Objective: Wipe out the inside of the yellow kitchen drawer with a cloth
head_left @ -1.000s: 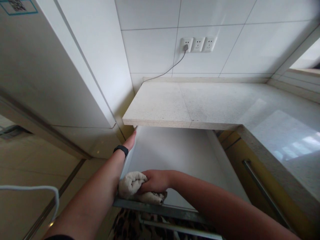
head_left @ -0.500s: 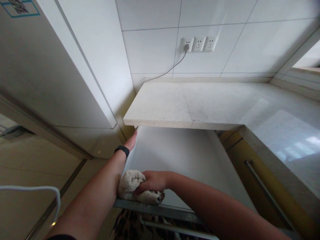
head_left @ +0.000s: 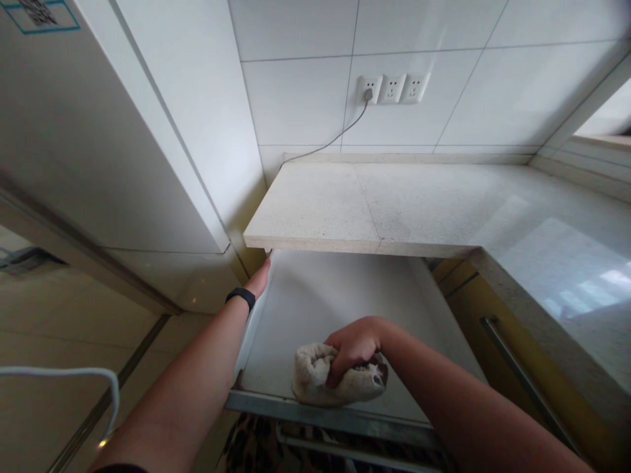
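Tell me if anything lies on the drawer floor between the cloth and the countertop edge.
Nothing visible. The right hand grips the crumpled beige cloth; the white drawer floor ahead shows bare. The left hand rests on its left wall.

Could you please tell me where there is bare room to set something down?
The countertop is bare. The drawer floor is free behind the cloth in the right hand; its front is crowded, with the left hand on its left wall.

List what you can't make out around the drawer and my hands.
Head view:
Drawer back: hidden under the countertop.
Left hand fingers: behind the drawer's side wall.
Cloth middle: covered by the right hand.
Label, top left: cut by the frame edge, print blurred.
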The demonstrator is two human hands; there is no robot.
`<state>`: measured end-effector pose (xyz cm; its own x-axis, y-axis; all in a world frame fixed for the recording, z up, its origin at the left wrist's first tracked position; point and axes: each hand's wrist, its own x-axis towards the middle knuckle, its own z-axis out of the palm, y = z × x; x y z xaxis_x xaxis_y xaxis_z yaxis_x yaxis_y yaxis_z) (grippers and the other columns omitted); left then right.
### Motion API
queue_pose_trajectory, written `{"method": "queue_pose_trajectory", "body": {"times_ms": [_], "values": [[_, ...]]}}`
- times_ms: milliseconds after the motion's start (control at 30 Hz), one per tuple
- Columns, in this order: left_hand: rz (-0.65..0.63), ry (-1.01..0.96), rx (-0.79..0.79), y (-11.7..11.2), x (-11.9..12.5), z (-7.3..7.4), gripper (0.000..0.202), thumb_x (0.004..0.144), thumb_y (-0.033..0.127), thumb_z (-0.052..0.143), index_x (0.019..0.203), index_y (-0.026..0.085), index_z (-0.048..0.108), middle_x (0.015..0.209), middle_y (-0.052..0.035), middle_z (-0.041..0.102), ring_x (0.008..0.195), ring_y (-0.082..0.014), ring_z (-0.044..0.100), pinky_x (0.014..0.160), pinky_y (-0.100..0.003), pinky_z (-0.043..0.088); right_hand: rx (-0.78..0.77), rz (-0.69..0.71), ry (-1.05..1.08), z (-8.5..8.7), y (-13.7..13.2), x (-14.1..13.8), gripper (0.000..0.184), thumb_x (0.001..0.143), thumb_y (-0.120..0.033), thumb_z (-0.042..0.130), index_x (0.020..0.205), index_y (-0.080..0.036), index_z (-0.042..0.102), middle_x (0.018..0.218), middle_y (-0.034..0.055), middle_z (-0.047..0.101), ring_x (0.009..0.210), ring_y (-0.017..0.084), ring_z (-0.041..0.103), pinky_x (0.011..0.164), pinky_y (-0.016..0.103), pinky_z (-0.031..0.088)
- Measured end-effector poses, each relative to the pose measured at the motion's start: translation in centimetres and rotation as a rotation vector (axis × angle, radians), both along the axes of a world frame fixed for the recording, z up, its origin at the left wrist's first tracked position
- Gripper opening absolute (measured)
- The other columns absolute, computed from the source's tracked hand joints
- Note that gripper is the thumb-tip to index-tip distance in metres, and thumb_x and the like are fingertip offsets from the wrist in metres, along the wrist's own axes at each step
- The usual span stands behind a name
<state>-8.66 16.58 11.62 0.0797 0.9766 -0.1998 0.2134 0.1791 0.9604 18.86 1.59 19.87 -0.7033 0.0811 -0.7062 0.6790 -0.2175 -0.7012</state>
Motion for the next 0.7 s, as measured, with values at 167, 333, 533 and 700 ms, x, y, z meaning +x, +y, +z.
{"method": "queue_pose_trajectory", "body": {"times_ms": [167,333,533,700], "values": [[-0.003,-0.015,-0.017,0.0,0.1,-0.1,0.069,0.102,0.059,0.025,0.135,0.013,0.064,0.132,-0.0127,0.064,0.139,-0.0239,0.046,0.119,-0.034,0.031,0.254,-0.121,0.125,0.0,-1.6,-6.3,0.047,0.077,-0.026,0.076,0.122,-0.016,0.069,0.103,0.0023,0.070,0.079,0.008,0.062,0.067,0.013,0.048],[0.003,-0.018,-0.014,0.3,-0.3,-0.9,0.074,0.099,0.065,0.028,0.139,0.011,0.060,0.130,-0.0146,0.064,0.142,-0.0251,0.043,0.119,-0.038,0.030,0.215,-0.024,0.055,-0.4,-0.8,-5.8,0.051,0.075,-0.035,0.078,0.121,-0.014,0.069,0.105,0.0042,0.070,0.083,0.013,0.064,0.067,0.017,0.052],[-0.035,-0.059,-0.011,0.6,-0.5,-1.5,0.074,0.099,0.065,0.027,0.136,0.012,0.063,0.129,-0.0146,0.065,0.138,-0.0251,0.048,0.118,-0.035,0.032,-0.075,0.020,-0.012,-0.8,0.4,0.5,0.061,0.062,-0.041,0.084,0.115,-0.015,0.069,0.094,0.0039,0.070,0.076,0.019,0.067,0.068,0.028,0.056],[-0.035,-0.067,-0.020,0.6,-0.5,-1.3,0.075,0.100,0.064,0.028,0.139,0.007,0.057,0.133,-0.0175,0.062,0.139,-0.0228,0.046,0.116,-0.036,0.034,0.115,-0.077,-0.003,-1.3,-0.6,-3.3,0.050,0.068,-0.038,0.081,0.111,-0.015,0.071,0.095,0.0026,0.070,0.078,0.016,0.065,0.065,0.024,0.053]]}}
